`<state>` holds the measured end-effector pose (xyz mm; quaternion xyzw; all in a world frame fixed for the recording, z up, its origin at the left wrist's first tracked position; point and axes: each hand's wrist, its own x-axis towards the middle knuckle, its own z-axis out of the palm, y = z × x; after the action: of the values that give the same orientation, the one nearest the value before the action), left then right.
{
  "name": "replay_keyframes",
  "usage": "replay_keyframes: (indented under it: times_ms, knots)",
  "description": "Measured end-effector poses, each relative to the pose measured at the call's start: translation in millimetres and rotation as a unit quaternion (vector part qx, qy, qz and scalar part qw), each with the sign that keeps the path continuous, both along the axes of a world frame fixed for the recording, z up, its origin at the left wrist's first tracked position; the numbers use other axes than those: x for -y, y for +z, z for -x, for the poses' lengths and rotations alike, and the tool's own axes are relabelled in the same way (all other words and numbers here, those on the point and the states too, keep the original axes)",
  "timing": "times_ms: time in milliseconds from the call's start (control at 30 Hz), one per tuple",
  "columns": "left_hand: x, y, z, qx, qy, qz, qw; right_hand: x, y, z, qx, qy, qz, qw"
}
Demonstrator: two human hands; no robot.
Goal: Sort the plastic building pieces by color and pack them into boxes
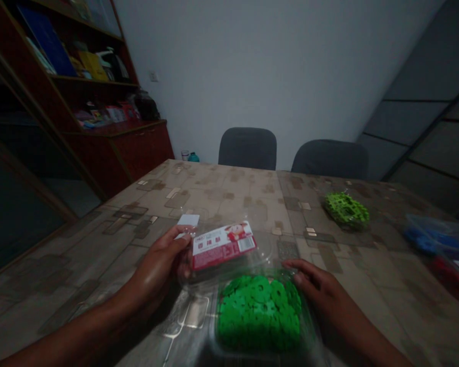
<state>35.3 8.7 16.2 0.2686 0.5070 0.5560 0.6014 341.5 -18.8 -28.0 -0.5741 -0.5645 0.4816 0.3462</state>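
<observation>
My left hand (161,258) is closed on the left edge of a clear plastic lid (224,245), thumb on top. A red and white printed label is stuck on the lid, which is tilted over the far side of a clear plastic container (213,334). Green notched plastic discs (259,312) are heaped inside the container, close to me on the table. At the container's far right corner, my right hand (314,285) has its fingers curled on the rim. Motion blurs the container's edges slightly.
Light green plastic pieces (346,210) sit in a clear wrapping or tub at the right. A clear box (439,237) with blue and red contents stands at the right edge. Two grey chairs (248,148) (331,158) are behind the patterned table (229,191).
</observation>
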Motion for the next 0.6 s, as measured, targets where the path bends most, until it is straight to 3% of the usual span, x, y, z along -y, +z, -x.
replay_keyframes:
  times_ms: [133, 233, 500, 600]
  knots:
    - [-6, 18.8, 4, 0.0, 0.042, -0.025, 0.999, -1, -3.3, -1, -0.01, 0.008, -0.002, 1.0]
    - [-4, 18.9, 0, -0.014, 0.031, -0.033, 0.999, -2, 0.3, 0, -0.003, 0.009, -0.003, 1.0]
    - [21, -22.6, -26, -0.054, -0.082, -0.052, 0.994, -1, 4.7, 0, 0.043, -0.003, 0.001, 0.999]
    - [31, -30.6, -29, -0.121, -0.144, -0.07, 0.98, 1, 6.1, 0, 0.039, 0.013, -0.019, 0.999]
